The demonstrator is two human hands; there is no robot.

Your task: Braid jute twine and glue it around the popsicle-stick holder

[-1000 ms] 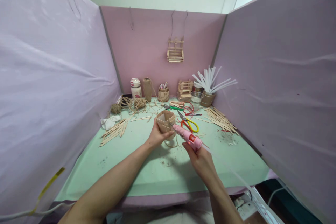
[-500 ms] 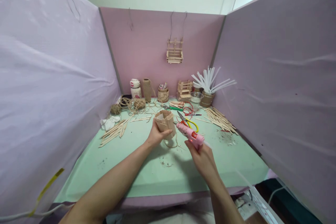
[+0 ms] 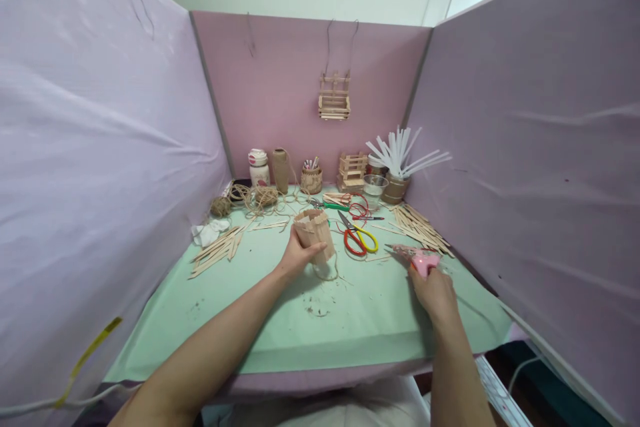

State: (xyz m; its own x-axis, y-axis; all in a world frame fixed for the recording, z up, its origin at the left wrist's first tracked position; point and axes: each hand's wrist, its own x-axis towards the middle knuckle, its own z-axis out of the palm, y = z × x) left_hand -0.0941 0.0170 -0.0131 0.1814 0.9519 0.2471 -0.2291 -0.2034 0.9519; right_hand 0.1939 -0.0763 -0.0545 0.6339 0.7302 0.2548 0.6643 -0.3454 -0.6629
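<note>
My left hand [image 3: 298, 255] is wrapped round a small cup of wooden craft sticks [image 3: 320, 235], holding it tilted over the middle of the table. A strand of twine [image 3: 327, 277] loops beneath the cup. Off to the right, my right hand [image 3: 434, 290] grips a pink hot glue gun [image 3: 424, 261] low over the table, its nozzle pointing left. Between the two hands lie scissors [image 3: 356, 241] with one red and one yellow handle.
Loose craft sticks lie left [image 3: 217, 252] and right [image 3: 420, 228]. Tangled twine [image 3: 263, 197], a white jar [image 3: 259, 168], a glass bowl [image 3: 375, 188] and a pot of white glue sticks [image 3: 395, 188] stand at the back. A small stick basket [image 3: 334, 107] hangs above.
My right hand has carried the glue gun away from the cup, to the right and down towards the table. My left hand still holds the cup in nearly the same place.
</note>
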